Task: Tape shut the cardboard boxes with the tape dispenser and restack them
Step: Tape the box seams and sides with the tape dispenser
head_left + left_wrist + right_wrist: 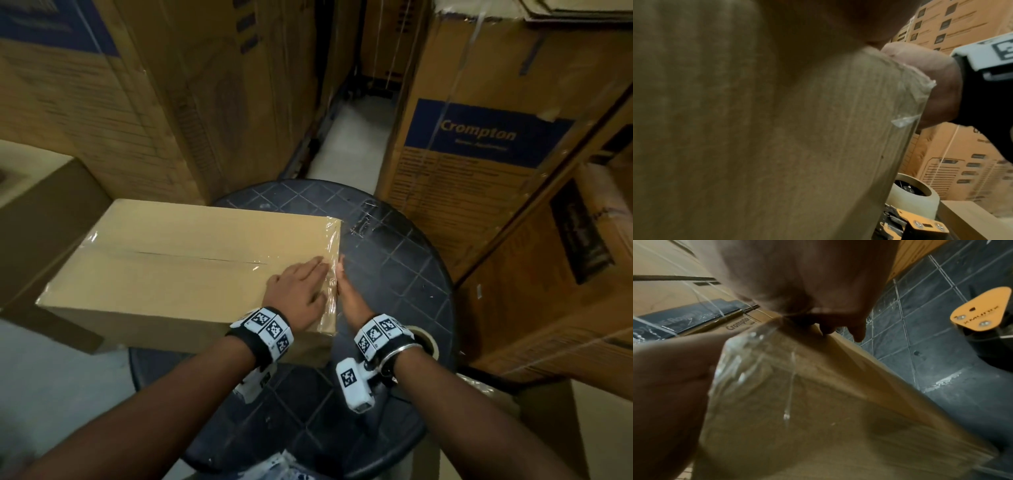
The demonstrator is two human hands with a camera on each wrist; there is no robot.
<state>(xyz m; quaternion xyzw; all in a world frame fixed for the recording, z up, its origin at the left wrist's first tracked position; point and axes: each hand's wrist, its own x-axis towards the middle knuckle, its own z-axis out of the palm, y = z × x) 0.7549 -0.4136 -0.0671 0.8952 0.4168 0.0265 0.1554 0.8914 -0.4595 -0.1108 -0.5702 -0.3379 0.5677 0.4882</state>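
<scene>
The cardboard box [178,263] lies on the round dark desk [404,274], its left part overhanging the rim. Its long axis runs left to right across my view, and the centre seam follows that axis. Clear tape [330,274] is wrapped over the box's right end, wrinkled where it turns the edge.

My left hand [296,294] lies flat on the top face at that right end, fingers straight, pressing the tape down. My right hand [352,298] is just beside it against the right end face, fingers extended along the tape; neither grip is closed round anything. In the left wrist view a loose corner of tape stands off the edge near the right palm, so I judge the next move is smoothing that flap down the end face.

The tape dispenser [423,339] sits on the desk close behind my right wrist, so the right hand is the nearer one to it.

Room is tight: tall printed cartons [479,144] stand close on the right and behind, and another brown box [44,219] sits at the left. The open desk surface lies to the right of the box.
</scene>
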